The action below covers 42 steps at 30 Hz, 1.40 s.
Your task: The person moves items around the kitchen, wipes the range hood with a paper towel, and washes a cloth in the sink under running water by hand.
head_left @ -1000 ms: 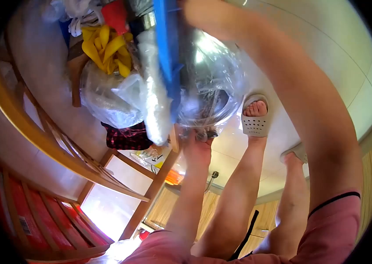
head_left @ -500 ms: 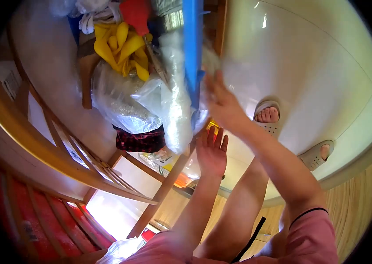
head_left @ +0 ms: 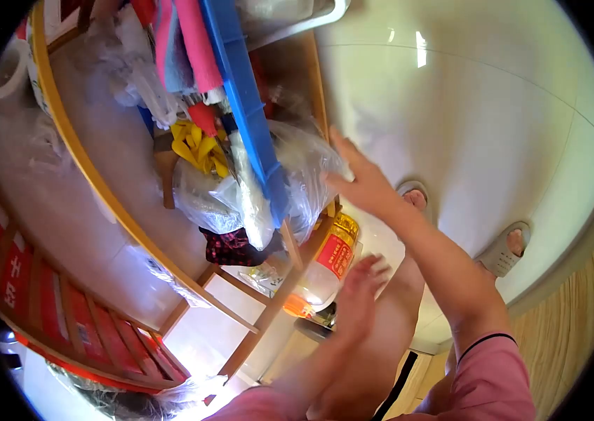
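My right hand (head_left: 365, 184) has its fingers spread apart, beside the edge of a clear plastic bag (head_left: 304, 168); whether it touches the bag I cannot tell. The bag lies on a wooden shelf against a blue plastic tray edge (head_left: 251, 116). Lower down, my left hand (head_left: 361, 291) is slightly blurred, its fingers apart with nothing in them. It is nearest to a clear container with a red label (head_left: 335, 254) and a yellow top. Left of the blue edge are a yellow rubber glove (head_left: 200, 149), a roll of clear plastic wrapping (head_left: 251, 196) and a dark red patterned cloth (head_left: 227, 247).
A curved wooden rail (head_left: 93, 168) runs down the left side. Pink cloths (head_left: 198, 45) hang by the blue edge, with a white-rimmed container (head_left: 297, 27) at the top. Red boxes (head_left: 51, 295) sit behind slats. My slippered feet stand on the glossy tiled floor (head_left: 479, 140).
My view has shifted, so the shelf contents appear lower and further left. My right hand has moved down from the blue edge. My left hand has drawn back from the shelf.
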### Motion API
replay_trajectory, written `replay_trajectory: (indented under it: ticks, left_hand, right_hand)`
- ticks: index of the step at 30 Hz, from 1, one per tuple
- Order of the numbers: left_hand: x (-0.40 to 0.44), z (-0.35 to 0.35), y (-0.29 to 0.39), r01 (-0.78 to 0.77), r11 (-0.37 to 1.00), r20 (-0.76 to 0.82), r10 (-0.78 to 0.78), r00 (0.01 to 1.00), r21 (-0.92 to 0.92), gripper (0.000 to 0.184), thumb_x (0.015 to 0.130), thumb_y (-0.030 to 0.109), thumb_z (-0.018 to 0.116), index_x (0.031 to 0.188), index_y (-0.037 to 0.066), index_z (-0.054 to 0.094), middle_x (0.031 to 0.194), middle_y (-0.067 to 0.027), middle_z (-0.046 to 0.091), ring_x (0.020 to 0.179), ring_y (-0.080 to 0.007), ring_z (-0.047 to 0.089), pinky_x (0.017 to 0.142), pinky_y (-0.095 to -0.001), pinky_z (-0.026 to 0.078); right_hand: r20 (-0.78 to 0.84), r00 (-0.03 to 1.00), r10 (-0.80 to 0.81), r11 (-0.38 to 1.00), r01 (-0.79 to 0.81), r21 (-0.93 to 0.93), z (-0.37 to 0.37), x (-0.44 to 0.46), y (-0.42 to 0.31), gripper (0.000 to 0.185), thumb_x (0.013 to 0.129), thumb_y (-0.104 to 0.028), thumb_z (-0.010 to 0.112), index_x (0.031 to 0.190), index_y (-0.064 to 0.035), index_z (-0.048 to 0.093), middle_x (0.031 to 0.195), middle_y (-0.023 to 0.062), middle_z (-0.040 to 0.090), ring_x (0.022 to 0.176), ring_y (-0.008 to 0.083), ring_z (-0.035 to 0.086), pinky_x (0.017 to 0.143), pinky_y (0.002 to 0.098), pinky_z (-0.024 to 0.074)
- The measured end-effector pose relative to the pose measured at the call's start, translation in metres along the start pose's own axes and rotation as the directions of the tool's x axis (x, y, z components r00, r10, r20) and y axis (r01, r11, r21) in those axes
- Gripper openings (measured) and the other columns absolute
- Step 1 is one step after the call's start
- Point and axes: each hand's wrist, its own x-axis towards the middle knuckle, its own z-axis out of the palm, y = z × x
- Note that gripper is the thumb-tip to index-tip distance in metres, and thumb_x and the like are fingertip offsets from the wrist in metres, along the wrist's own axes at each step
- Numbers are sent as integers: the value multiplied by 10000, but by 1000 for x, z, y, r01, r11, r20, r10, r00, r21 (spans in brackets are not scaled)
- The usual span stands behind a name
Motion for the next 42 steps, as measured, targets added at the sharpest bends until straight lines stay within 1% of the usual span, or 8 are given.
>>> replay_trajectory:
  ticks: [6, 12, 18, 21, 34, 38, 39, 42]
  left_hand:
    - [-126, 64, 9, 28, 987, 355, -83, 931, 158, 376, 948, 57, 484, 1318, 13, 429, 1337, -118, 508, 1074, -205, 587, 915, -334, 454]
    - [-108, 60, -118, 63, 864, 278, -229, 933, 500, 321, 977, 109, 485, 1291, 45, 467, 1269, -74, 548, 1060, -169, 582, 877, -286, 458]
    - [-116, 74, -98, -74, 867, 555, -247, 795, 492, 269, 978, 62, 468, 1246, 49, 491, 1090, -70, 591, 993, -130, 558, 871, -264, 450]
    - [-101, 59, -109, -64, 897, 465, -165, 870, 437, 248, 979, 75, 474, 1224, 43, 493, 1043, -66, 594, 954, -126, 555, 857, -260, 447]
    - [-120, 55, -121, -100, 887, 417, -109, 902, 450, 187, 942, 104, 516, 1115, 45, 552, 916, -89, 620, 807, -149, 568, 752, -295, 462]
    - [-120, 55, -123, 169, 894, 348, -328, 878, 416, 225, 952, 99, 516, 1169, 55, 552, 898, -40, 605, 841, -101, 563, 750, -243, 447]
    - [-120, 51, -126, 109, 986, 382, -150, 912, 127, 225, 957, 53, 496, 1175, 58, 549, 944, -19, 597, 897, -78, 566, 761, -226, 439]
    - [-112, 24, -36, -456, 814, 316, 353, 881, 360, 221, 966, 25, 468, 1163, 62, 560, 1029, -39, 605, 946, -77, 554, 819, -209, 427]
  right_hand:
    - [-340, 919, 201, 979, -173, 109, -66, 12, -47, 489, 894, -226, 565, 1351, -74, 479, 1215, 172, 600, 1017, 279, 609, 887, 343, 474]
    - [-312, 926, 214, 975, -222, 12, -98, 20, -107, 381, 898, -209, 560, 1250, -63, 552, 1133, 147, 645, 875, 275, 647, 826, 354, 498]
    - [-458, 714, -530, 780, 197, -594, -130, 173, -97, 511, 892, -313, 589, 1282, 0, 481, 1264, 212, 543, 1133, 367, 545, 943, 460, 447]
    - [-342, 918, 201, 977, -164, 135, -125, 170, -147, 573, 839, -277, 640, 1302, -13, 430, 1168, 166, 575, 1097, 317, 553, 852, 485, 492]
    - [-289, 928, 236, 828, -36, 560, -117, 79, -39, 843, 764, -57, 600, 1468, -220, 167, 1346, 96, 421, 1203, 268, 482, 904, 416, 490]
    - [-342, 883, 320, 797, -56, 602, -150, -17, -31, 785, 803, -36, 569, 1472, -183, 186, 1383, 115, 403, 1231, 274, 474, 984, 403, 456]
    - [-349, 873, 341, 787, -63, 613, -162, -44, -24, 775, 809, -48, 572, 1473, -170, 191, 1398, 120, 393, 1236, 281, 469, 993, 417, 452]
    - [-368, 809, 457, 815, -216, 537, -189, -130, -18, 823, 800, -88, 593, 1497, -167, 163, 1451, 120, 349, 1286, 284, 428, 1035, 409, 411]
